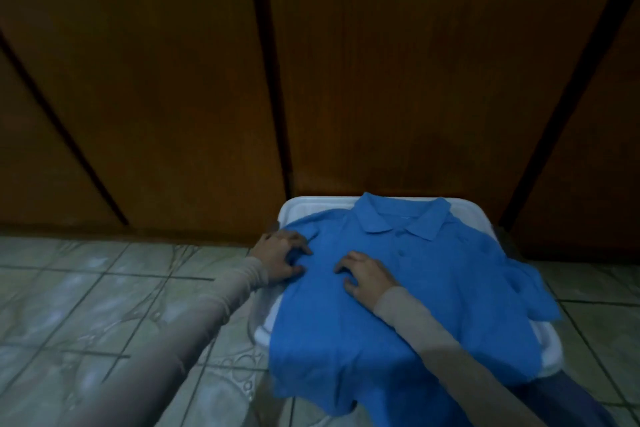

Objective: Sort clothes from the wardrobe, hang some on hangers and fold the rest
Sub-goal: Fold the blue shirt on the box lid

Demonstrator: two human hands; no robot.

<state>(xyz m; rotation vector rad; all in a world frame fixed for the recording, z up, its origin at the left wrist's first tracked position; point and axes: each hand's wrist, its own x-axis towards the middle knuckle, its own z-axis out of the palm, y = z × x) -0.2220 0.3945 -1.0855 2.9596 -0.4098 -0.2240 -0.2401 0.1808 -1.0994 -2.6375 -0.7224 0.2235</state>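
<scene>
A bright blue polo shirt (398, 315) lies face up, collar toward the wardrobe, spread over a white plastic tub (311, 205). Its hem hangs over the near edge and one sleeve droops off the right side. My left hand (278, 257) is at the shirt's left shoulder, with curled fingers gripping the sleeve fabric at the edge. On the chest, left of the button placket, my right hand (365, 274) rests with bent fingers, their tips pressing the cloth. Both arms wear long beige sleeves.
Closed brown wooden wardrobe doors (173, 80) stand directly behind the tub. The floor (104, 305) is pale patterned tile, open to the left. A dark blue cloth (561, 402) shows under the shirt at the lower right.
</scene>
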